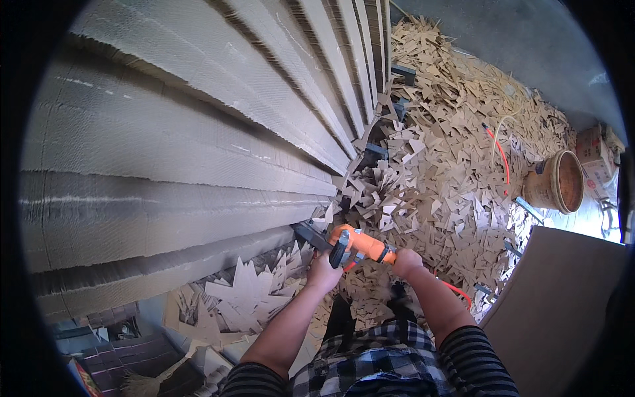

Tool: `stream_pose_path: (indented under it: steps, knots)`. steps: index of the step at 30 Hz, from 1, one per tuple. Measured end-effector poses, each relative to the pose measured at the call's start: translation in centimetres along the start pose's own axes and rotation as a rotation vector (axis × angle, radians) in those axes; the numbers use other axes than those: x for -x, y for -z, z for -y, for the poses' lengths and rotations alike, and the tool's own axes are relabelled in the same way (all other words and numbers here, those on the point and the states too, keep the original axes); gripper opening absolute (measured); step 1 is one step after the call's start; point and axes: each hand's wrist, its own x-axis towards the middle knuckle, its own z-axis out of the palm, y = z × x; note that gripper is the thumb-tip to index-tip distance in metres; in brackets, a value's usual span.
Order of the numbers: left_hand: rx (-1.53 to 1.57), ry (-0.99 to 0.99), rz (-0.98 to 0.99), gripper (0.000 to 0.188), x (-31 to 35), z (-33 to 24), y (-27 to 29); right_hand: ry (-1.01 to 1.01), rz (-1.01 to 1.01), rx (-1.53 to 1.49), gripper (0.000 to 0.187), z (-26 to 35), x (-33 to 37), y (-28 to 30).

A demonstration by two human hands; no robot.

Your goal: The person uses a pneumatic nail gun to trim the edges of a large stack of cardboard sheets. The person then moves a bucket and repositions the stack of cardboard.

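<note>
Both my hands grip an orange and black handheld air tool [362,244]. My left hand [323,272] is closed around its front part, close behind the dark head. My right hand [407,263] wraps the rear end of the orange body. The tool's dark head [308,233] points up and left, against or very near the lower end of the tall stacks of cardboard sheets [198,225]; actual contact cannot be made out. A red hose [456,292] shows beside my right forearm and may join the tool.
Cardboard offcuts [450,159] cover the floor in a deep heap, with more pointed scraps [248,291] below the stacks. To the right stand a round bucket [559,182], cartons [595,155] and a large brown board [562,304]. A broom head [149,382] lies lower left.
</note>
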Motion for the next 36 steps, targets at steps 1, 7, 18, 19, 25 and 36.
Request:
stream_pose_path:
  steps: [1, 7, 18, 19, 25, 36]
  knots:
    - [0.005, -0.009, -0.006, 0.034, -0.2, -0.1, -0.1, -0.002, -0.002, 0.000, 0.029, -0.2, -0.5, -0.2]
    - [0.054, 0.036, 0.031, 0.033, -1.4, -0.7, -1.0, 0.008, 0.007, -0.022, 0.028, -0.9, -3.0, -1.1]
    - [0.174, 0.073, 0.065, 0.037, -5.2, 2.5, -5.8, 0.028, 0.009, 0.025, 0.027, -2.4, -7.6, -2.1]
    - [0.200, 0.072, 0.062, 0.037, -5.6, 2.8, -6.2, 0.028, -0.001, 0.026, 0.026, -2.5, -7.9, -2.2]
    - [0.154, -0.030, 0.019, 0.037, -7.4, 4.0, -7.8, 0.017, 0.039, 0.054, 0.027, -2.6, -9.0, -1.8]
    - [0.191, 0.056, 0.092, 0.032, -8.9, 1.8, -6.8, -0.002, 0.025, -0.026, 0.029, -3.4, -11.1, -3.4]
